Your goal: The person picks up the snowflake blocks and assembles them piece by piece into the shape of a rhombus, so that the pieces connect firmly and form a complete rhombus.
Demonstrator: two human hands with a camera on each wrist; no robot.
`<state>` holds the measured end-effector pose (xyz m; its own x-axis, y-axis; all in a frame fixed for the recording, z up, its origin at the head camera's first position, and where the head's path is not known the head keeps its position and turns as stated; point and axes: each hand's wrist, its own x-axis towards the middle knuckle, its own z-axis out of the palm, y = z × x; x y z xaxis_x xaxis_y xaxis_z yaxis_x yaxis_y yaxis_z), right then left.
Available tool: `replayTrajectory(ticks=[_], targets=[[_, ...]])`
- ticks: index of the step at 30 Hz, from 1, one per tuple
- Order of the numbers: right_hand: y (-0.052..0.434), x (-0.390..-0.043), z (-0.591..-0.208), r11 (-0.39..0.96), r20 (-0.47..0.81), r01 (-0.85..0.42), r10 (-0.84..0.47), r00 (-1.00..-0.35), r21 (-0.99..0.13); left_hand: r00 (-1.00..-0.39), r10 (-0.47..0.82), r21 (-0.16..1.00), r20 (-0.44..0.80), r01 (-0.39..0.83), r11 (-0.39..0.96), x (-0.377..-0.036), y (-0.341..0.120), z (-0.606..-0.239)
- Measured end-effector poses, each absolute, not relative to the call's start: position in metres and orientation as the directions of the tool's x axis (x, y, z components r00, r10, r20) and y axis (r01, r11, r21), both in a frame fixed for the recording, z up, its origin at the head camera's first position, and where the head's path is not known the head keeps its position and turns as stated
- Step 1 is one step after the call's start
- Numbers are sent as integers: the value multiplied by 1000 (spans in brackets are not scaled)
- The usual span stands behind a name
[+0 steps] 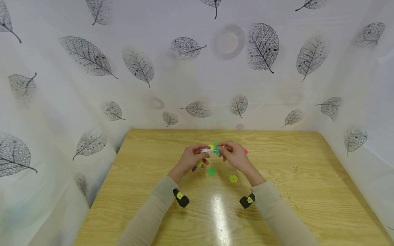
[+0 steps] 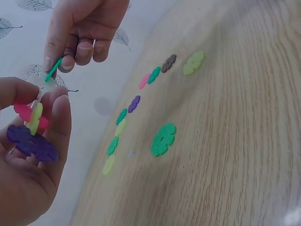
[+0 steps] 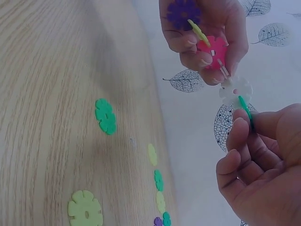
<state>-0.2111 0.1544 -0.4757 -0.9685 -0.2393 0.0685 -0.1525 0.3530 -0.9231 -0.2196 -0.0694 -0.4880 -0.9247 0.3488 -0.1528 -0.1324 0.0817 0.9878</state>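
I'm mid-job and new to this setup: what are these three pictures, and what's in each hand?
No machine here: a person works bare-handed. One picture comes from a head camera looking down at a wooden table; the other two come from cameras on each wrist. The left hand holds a small chain of joined snowflake discs: purple, yellow, pink, white. The right hand pinches a green disc edge-on against the white one. Loose discs in green, yellow, purple and pink lie on the table.

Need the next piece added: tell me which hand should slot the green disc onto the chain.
Right hand, probably: it already pinches the green disc edge-on against the white disc, while the left hand grips the chain's purple and pink discs.
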Motion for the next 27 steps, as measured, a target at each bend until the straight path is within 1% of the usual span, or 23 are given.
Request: replayTrajectory(ticks=[6, 15, 21, 27], targets=[[155, -212, -475, 343, 62, -139, -228, -972, -929, -917, 372, 989, -145, -131, 62, -220, -68, -488], [156, -213, -475, 343, 84, -170, -253, -964, -924, -906, 401, 990, -138, -138, 30, -219, -65, -488], [154, -211, -476, 317, 72, -160, -270, -960, -935, -902, 418, 994, -110, -97, 52, -218, -66, -489], [152, -211, -479, 316, 66, -149, -260, -963, -937, -904, 417, 995, -90, -65, 73, -217, -65, -488]])
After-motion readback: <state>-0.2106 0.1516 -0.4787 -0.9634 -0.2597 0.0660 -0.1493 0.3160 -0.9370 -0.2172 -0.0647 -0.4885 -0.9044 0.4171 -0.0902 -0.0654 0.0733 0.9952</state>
